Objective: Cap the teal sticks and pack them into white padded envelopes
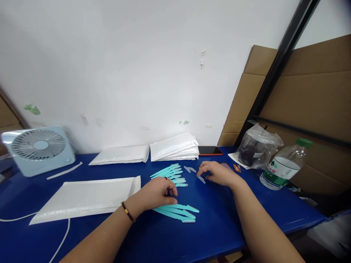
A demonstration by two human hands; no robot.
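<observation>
My left hand (160, 191) hovers low over the table between two groups of turquoise eyebrow razors. Its fingers curve downward with the thumb apart, and no held object shows. Beyond it, several eyebrow razors (167, 171) lie fanned out. Nearer to me is a smaller group of eyebrow razors (177, 212), partly hidden by the left hand. My right hand (216, 173) reaches down at small clear blade covers; its fingertips are at one cover (202, 179), with thumb and index finger apart. More clear covers (189, 169) lie just left of it.
White padded mailers stand stacked (175, 146) by the wall, with another pile (120, 154) beside them. One mailer (90, 195) lies at left, near a fan (41, 149). At right are a phone (210, 150), a bagged cup (255, 146) and a water bottle (283, 166).
</observation>
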